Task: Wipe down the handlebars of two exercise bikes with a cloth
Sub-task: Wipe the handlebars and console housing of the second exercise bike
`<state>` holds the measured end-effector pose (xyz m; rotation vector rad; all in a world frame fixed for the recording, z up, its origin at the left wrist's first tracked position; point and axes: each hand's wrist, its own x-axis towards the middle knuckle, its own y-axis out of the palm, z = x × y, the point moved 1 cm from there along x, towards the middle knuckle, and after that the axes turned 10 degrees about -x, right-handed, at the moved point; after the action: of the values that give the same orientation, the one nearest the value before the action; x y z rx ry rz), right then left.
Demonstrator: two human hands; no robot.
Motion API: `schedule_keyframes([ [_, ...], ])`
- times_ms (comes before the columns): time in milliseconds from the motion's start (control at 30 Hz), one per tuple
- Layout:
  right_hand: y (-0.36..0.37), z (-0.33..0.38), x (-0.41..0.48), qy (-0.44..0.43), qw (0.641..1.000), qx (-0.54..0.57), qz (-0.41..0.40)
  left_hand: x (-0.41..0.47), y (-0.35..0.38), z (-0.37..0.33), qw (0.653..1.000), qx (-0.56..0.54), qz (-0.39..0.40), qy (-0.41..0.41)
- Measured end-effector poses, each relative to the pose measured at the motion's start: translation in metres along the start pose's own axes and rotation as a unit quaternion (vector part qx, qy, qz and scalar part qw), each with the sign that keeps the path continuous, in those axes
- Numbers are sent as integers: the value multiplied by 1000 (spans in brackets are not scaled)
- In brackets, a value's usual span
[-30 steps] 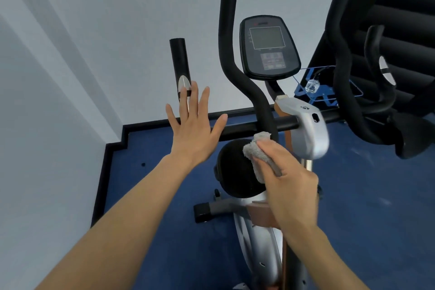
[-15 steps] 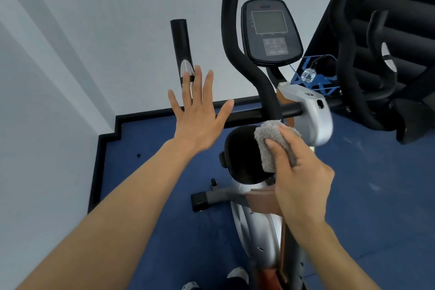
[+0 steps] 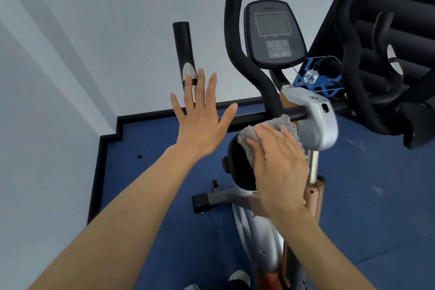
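Observation:
A grey cloth lies under my right hand, which presses it against the black horizontal handlebar of the exercise bike, just left of the silver clamp. My left hand hovers flat with its fingers spread, holding nothing, in front of the short upright grip with a silver sensor. The tall curved black handlebar rises beside the console. The right-side handlebar and its sensor grip stand at the right.
White walls close in on the left and behind, with a black skirting around the blue floor. A blue wire holder sits behind the clamp. A dark padded machine fills the upper right. The bike's front foot rests below.
My right hand has flattened over the cloth and pressed it onto the horizontal bar. My left hand has stayed spread, holding nothing. The camera has shifted a little.

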<state>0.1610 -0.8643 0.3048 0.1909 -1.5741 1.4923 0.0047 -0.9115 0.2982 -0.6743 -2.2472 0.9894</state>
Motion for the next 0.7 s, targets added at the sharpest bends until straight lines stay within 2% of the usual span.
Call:
schedule_keyframes([
  [167, -13, 2, -36, -20, 1000, 13, -2, 0, -1, 1, 1000, 2, 4, -1],
  [267, -24, 11, -26, 37, 997, 72, 18, 0, -2, 0, 1000, -4, 4, -1],
  [367, -25, 24, -7, 171, 962, 202, 73, 0, -2, 1, 1000, -12, 7, 2],
  [433, -20, 30, -1, 219, 931, 259, 131, 0, -1, 1, 1000, -11, 7, 4],
  [500, -15, 31, -4, 236, 913, 292, 158, 1, -1, 2, 1000, -8, 5, 3],
  [700, -14, 27, -20, 248, 885, 368, 139, 2, 1, 2, 1000, -4, 2, 1],
])
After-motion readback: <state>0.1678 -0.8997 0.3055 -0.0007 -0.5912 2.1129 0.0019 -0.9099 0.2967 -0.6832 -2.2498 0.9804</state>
